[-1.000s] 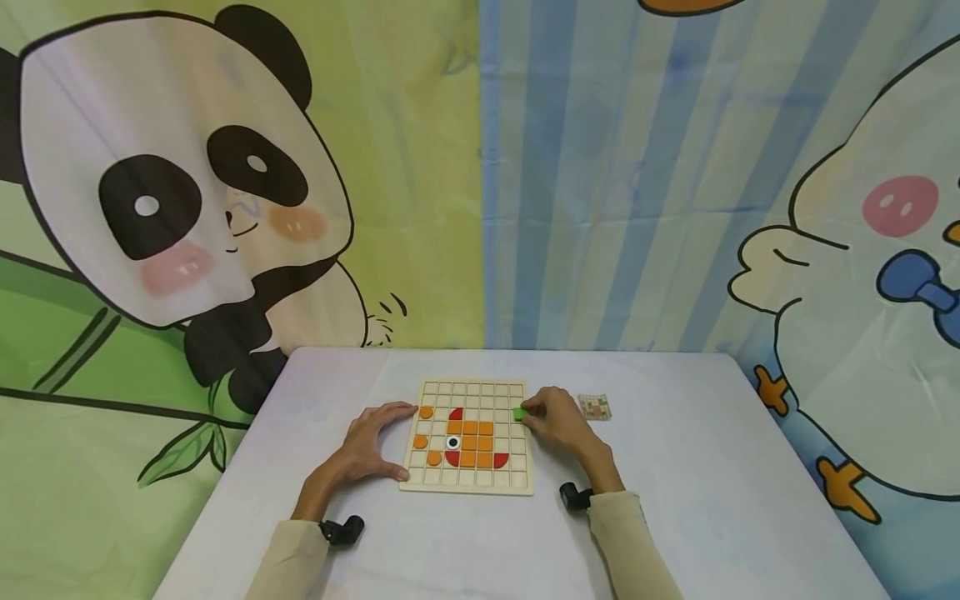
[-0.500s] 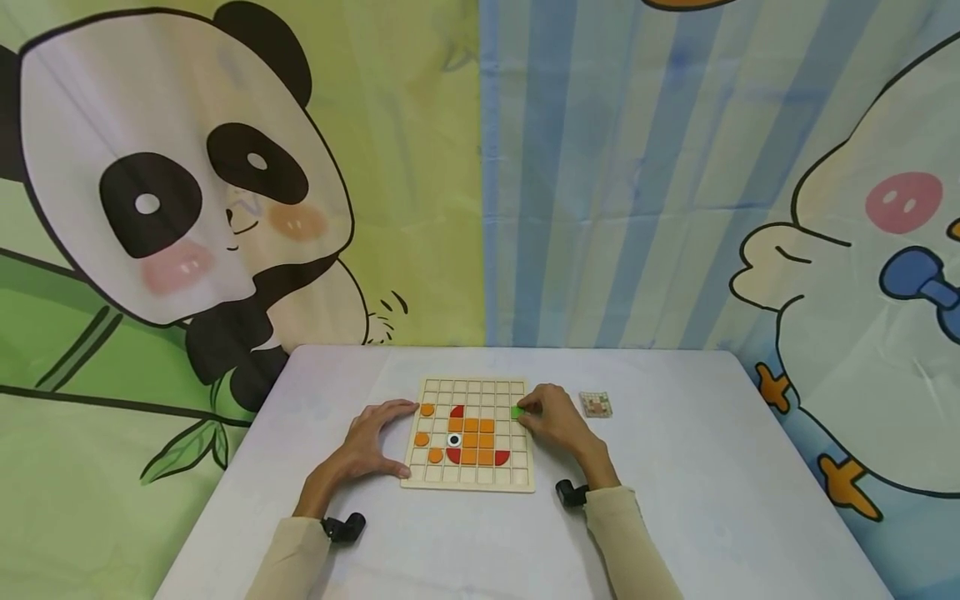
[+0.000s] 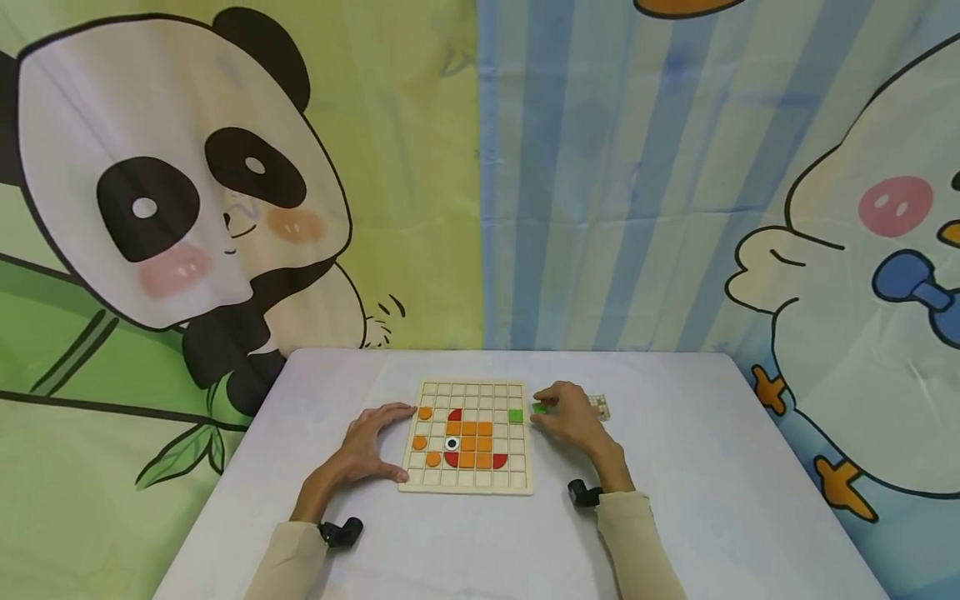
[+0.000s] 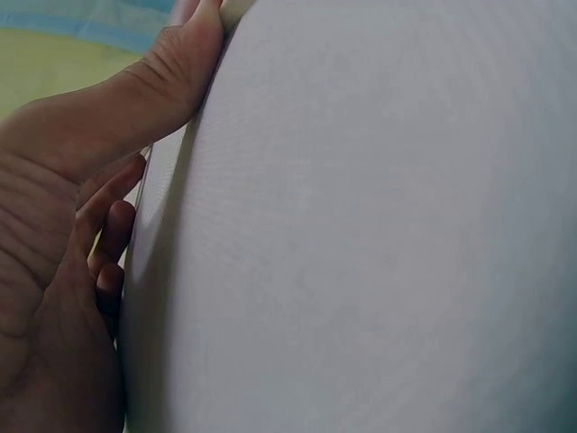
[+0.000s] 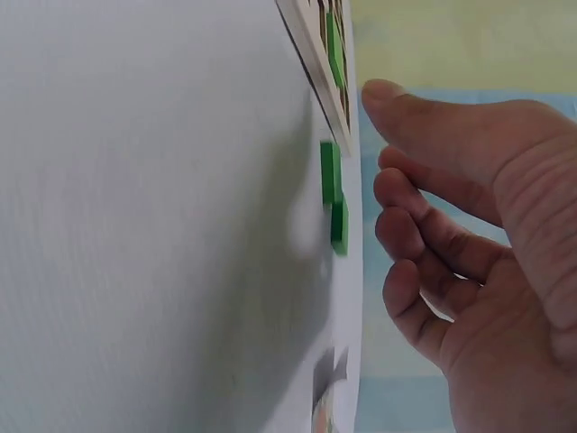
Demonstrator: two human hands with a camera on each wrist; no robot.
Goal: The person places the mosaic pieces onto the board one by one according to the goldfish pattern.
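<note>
A pale wooden grid board [image 3: 465, 483] lies on the table with tiles in its cells. My left hand [image 3: 362, 446] rests at the board's left edge, thumb near the lower corner and index finger farther up. The thumb [image 4: 167, 77] meets the board's edge in the left wrist view. My right hand [image 3: 573, 417] hovers just right of the board, over green tiles [image 3: 541, 408]. The right wrist view has two green tiles [image 5: 331, 173] on the table, apart from the bent, empty fingers. Another green tile [image 3: 515, 416] sits in a right-hand cell of the board.
Orange squares [image 3: 480, 444], red rounded tiles [image 3: 499, 460], an eye tile [image 3: 452, 444] and orange discs [image 3: 420, 442] sit on the board. A small patterned card [image 3: 602, 405] lies partly behind the right hand. Printed curtains stand behind the white table [image 3: 675, 433].
My right hand has let go of the green tile, which now lies on the board's right side, and has moved right to the loose green tiles. My left hand has stayed put.
</note>
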